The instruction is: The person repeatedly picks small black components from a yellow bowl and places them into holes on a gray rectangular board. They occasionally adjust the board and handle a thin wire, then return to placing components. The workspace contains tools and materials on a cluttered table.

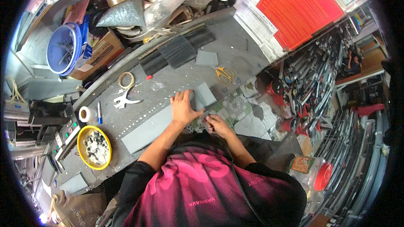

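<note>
A long grey flat strip (147,131) lies along the front edge of the grey worktable. My left hand (183,108) rests on its right part, fingers spread and thumb out to the right. Beside that hand, a shorter grey piece (205,94) lies at the strip's right end. My right hand (216,125) is closed just off the table's front edge, close to the left thumb. Something small and dark shows at its fingertips, too small to name. Beyond the pieces lie yellow-handled scissors (224,75) and a grey rectangular piece (206,58).
On the table's left are white-handled pliers (126,99), a tape roll (126,80), a white roll (87,114), and a yellow basin (107,160) of black and white bits. Dark ribbed sheets (177,51) lie at the back. Metal strips (313,65) crowd the right.
</note>
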The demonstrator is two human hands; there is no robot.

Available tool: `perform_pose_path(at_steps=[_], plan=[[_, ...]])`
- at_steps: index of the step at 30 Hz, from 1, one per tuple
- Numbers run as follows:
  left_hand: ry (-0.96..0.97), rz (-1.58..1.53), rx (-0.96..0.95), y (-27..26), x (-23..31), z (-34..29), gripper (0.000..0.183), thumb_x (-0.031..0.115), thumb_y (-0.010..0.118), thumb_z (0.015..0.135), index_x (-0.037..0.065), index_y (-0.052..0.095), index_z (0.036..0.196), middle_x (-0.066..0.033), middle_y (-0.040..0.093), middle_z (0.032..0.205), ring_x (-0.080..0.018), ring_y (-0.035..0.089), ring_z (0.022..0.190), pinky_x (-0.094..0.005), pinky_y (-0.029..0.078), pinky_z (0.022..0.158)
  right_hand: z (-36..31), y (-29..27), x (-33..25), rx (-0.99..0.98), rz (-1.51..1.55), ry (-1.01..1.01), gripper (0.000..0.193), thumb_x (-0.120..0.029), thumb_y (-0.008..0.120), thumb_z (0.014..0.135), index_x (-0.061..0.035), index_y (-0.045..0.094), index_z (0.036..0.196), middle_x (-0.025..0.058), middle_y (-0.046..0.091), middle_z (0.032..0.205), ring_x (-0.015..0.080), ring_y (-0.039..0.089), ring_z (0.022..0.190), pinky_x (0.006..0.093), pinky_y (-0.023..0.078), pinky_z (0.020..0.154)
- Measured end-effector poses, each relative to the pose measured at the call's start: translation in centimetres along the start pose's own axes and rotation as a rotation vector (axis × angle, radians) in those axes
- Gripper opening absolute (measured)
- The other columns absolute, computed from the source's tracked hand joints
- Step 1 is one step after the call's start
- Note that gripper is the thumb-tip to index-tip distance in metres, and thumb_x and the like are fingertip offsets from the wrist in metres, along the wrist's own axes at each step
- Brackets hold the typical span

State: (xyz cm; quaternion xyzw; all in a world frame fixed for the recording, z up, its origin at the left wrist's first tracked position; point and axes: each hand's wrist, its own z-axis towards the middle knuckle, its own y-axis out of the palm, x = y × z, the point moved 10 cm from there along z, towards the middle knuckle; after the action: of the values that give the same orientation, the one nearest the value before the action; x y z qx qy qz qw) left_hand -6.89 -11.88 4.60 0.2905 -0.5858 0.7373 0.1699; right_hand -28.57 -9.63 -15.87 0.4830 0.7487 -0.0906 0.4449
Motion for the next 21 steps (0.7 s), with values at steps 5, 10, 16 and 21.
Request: perform_pose_path(at_steps=[5,10,16,21], plan=[[-0.039,0.172,-0.087,3.9,-3.0,1.3,0.099,0.043,0.103,0.065,0.010,0.058,0.147,-0.0129,0.057,0.153,-0.0396,0.044,0.149,-0.0568,0.035,0.122,-1.8,0.2,0.1,0.049,-0.598,-0.034,0.032,-0.035,0.064,0.116,-0.0046,0.073,0.110,0.0005,0.062,0.077,0.0127,0.058,0.062,0.0317,0.050,0.057],[-0.014,0.108,0.060,2.4,-3.4,0.2,0.109,0.050,0.103,0.067,0.007,0.053,0.154,-0.0175,0.046,0.164,-0.0432,0.045,0.150,-0.0584,0.039,0.123,-1.6,-0.8,0.7,0.124,-0.692,0.014,0.037,-0.040,0.077,0.108,-0.0040,0.076,0.117,0.0129,0.082,0.100,0.0231,0.076,0.087,0.0430,0.059,0.083],[-0.054,-0.106,0.149,-2.9,-5.5,-5.9,0.078,0.035,0.097,0.080,0.004,0.063,0.143,-0.0197,0.062,0.149,-0.0406,0.056,0.142,-0.0564,0.045,0.120,0.0,2.1,-1.1,0.242,-0.471,-0.136,0.033,-0.031,0.077,0.109,-0.0019,0.074,0.124,0.0085,0.078,0.098,0.0156,0.067,0.072,0.0324,0.055,0.063],[-0.524,-0.646,-0.335,-1.3,-8.8,-15.4,0.046,0.020,0.083,0.099,-0.002,0.069,0.136,-0.0166,0.079,0.121,-0.0286,0.075,0.117,-0.0434,0.058,0.108,1.0,8.2,-1.4,-0.066,-0.510,-0.070,0.032,-0.031,0.066,0.115,-0.0013,0.076,0.121,0.0079,0.078,0.097,0.0162,0.069,0.079,0.0337,0.057,0.070]])
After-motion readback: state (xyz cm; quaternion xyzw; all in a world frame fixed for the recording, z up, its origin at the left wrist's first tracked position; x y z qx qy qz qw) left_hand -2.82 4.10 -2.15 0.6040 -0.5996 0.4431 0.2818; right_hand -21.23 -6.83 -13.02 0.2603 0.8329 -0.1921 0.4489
